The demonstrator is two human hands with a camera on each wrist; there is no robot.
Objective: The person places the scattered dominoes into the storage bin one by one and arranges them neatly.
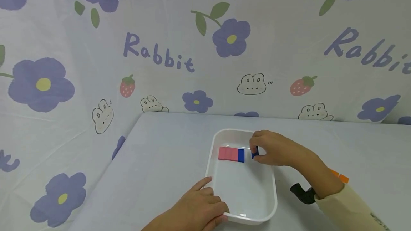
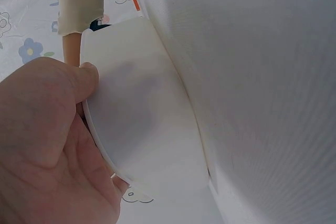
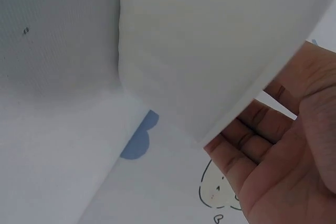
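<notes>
A white tray [image 1: 245, 188] lies on the table. My left hand [image 1: 199, 206] grips its near left rim, with the thumb against the outer wall [image 2: 142, 114] in the left wrist view. Inside, toward the far end, flat pink blocks [image 1: 228, 154] lie in a row, a dark blue block [image 1: 241, 155] touching their right end. Just right of that row, my right hand [image 1: 273, 148] pinches a second blue block [image 1: 254, 153] between thumb and fingers. The block is mostly covered by the fingers. In the right wrist view the tray's wall hides the fingertips.
Right of the tray lies a curved black object [image 1: 302, 193], partly behind my right forearm. Orange pieces [image 1: 344, 178] show beyond that arm, also partly covered. A cloth printed with flowers and rabbits [image 1: 199, 81] hangs behind the table.
</notes>
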